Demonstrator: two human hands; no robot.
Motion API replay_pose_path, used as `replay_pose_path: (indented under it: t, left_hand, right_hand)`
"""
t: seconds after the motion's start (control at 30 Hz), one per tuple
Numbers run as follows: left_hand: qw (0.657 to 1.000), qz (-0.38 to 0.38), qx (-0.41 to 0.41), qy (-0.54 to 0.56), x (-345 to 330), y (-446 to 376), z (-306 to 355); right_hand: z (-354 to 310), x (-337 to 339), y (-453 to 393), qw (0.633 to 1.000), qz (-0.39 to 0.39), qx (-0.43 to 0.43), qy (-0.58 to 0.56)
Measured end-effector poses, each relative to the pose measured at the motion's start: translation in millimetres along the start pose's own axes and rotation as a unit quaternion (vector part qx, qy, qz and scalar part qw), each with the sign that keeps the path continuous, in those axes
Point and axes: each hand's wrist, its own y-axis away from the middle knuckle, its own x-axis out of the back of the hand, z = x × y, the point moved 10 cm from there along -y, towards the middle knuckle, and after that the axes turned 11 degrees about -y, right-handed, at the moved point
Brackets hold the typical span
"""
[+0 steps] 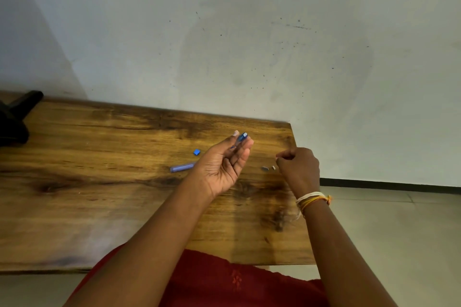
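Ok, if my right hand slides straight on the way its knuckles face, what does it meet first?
Probably the small pale piece lying just left of your right hand, then the grey piece beside it, though depth is unclear.

The right hand (299, 169) shows its back, hiding whether its curled fingers pinch anything. The left hand (222, 169) covers the blue tube's (241, 137) lower end. Grey bits (265, 168) at its three o'clock are too small to name. The picture's edge cuts off a black object (15, 117) at nine o'clock.
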Motion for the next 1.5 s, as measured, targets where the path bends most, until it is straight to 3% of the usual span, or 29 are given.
replay_pose_path:
  t: [0.2,0.5,0.63,0.73,0.8,1.0,1.5]
  left_hand:
    - [1.0,-0.006,0.011,-0.003,-0.3,0.0,-3.8]
    - [1.0,0.006,0.018,-0.014,3.9,-1.2,-6.4]
    - [1.0,0.015,0.013,-0.009,5.4,1.1,-4.0]
    - [1.0,0.029,0.006,-0.005,6.5,1.7,-1.8]
    - [0.999,0.036,0.005,-0.005,6.6,1.7,-1.6]
    - [0.999,0.045,-0.001,0.011,7.5,3.9,0.1]
    - [0.999,0.034,-0.021,-0.006,11.2,-2.7,3.4]
  right_hand:
    - [12.9,-7.9,0.0,0.997,-0.03,-0.034,0.057]
    - [9.5,-14.1,2.9,0.994,-0.026,0.0,0.104]
    - [-20.5,-13.1,8.5,0.998,-0.02,0.048,-0.018]
    - [-57.1,-8.7,19.1,0.981,-0.008,0.104,-0.165]
    - [-77.9,-7.8,29.3,0.967,-0.014,0.156,-0.199]
    - [-102.8,-11.6,47.9,0.947,-0.049,0.246,-0.2]
    - [-94.0,-12.8,43.0,0.949,-0.052,0.251,-0.183]
